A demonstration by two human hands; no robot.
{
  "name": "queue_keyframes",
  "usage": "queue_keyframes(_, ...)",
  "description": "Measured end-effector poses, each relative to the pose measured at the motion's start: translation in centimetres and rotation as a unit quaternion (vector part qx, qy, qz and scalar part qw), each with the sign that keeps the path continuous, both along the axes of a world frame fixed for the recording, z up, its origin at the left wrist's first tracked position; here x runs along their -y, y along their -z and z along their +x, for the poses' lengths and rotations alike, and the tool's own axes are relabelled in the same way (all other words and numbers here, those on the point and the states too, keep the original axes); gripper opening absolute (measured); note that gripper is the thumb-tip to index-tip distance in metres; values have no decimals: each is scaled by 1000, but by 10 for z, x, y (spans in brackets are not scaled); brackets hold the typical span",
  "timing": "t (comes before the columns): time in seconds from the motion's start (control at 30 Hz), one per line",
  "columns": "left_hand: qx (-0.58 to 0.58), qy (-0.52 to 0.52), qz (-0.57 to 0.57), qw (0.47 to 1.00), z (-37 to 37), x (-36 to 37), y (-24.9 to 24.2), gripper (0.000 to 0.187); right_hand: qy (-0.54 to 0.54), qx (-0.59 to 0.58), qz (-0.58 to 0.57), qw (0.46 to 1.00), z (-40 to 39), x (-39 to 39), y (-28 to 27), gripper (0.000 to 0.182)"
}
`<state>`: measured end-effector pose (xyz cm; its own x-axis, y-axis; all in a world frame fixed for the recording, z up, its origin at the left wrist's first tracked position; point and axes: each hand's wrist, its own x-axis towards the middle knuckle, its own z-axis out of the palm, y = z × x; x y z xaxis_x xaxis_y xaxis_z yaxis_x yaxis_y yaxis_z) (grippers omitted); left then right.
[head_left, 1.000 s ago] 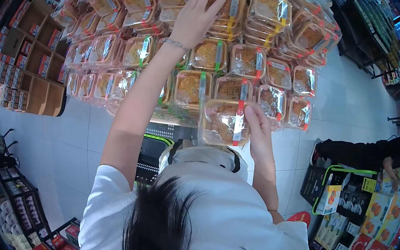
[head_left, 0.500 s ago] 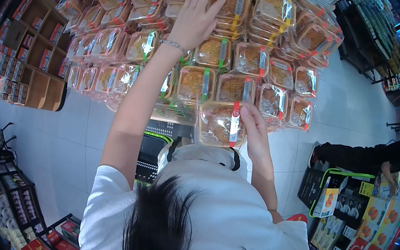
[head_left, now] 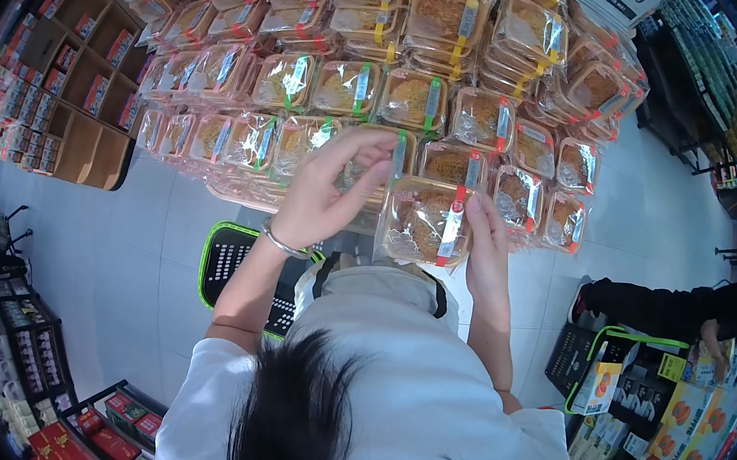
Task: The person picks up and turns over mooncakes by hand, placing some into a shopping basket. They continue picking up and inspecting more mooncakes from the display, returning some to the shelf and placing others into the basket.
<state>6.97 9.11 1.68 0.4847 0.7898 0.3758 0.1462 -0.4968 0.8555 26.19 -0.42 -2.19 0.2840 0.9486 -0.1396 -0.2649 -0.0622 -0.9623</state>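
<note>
Left hand curls loosely, thumb apart, by the near edge of the surface; just beside it, the food pack is pinched at its right side by the right hand. A light, level grip should spare its wrapper.

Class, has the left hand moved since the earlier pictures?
Yes: the left hand came toward the white shirt, from the yellow-taped packs to the green-taped front row.
</note>
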Motion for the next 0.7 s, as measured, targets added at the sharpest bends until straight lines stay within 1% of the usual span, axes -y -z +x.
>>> queue_keyframes(0.03, 5, -1, -21, 1000, -5, 8, 7, 23, 6, -6, -1, 1000, -2, -1, -2, 24)
queue_keyframes(0.07, 30, 17, -23, 999, -8, 13, 16, 27, 11, -12, -2, 1000, -4, -3, -3, 23)
queue_keyframes(0.13, 172, -68, -118, 976, 1, 34, 27, 34, 1, 1, -12, 1000, -6, -4, -2, 24)
queue_keyframes(0.17, 173, -75, -116, 975, -3, 39, 33, 34, -9, 7, -9, 1000, -7, -5, 0, 23)
queue_keyframes(0.23, 164, -69, -212, 961, -13, 45, 42, 38, -23, 13, -7, 1000, -11, -7, 1, 23)
queue_keyframes(0.27, 165, -75, -212, 960, -17, 48, 46, 38, -28, 5, -3, 1000, -15, -8, 1, 23)
queue_keyframes(0.37, 194, 39, -311, 930, -35, 56, 49, 37, -58, -2, 1, 998, -24, -11, 0, 21)
queue_keyframes(0.4, 196, 32, -309, 930, -39, 58, 50, 37, -72, -1, 2, 997, -27, -13, -1, 20)
queue_keyframes(0.5, 210, 64, -331, 918, -50, 63, 60, 39, -98, 16, 12, 995, -35, -16, -8, 19)
queue_keyframes(0.63, 213, 52, -356, 909, -54, 73, 56, 41, -117, -2, -5, 993, -45, -18, -11, 20)
queue_keyframes(0.7, 212, 43, -351, 911, -55, 75, 54, 41, -137, 16, 27, 990, -49, -20, -12, 20)
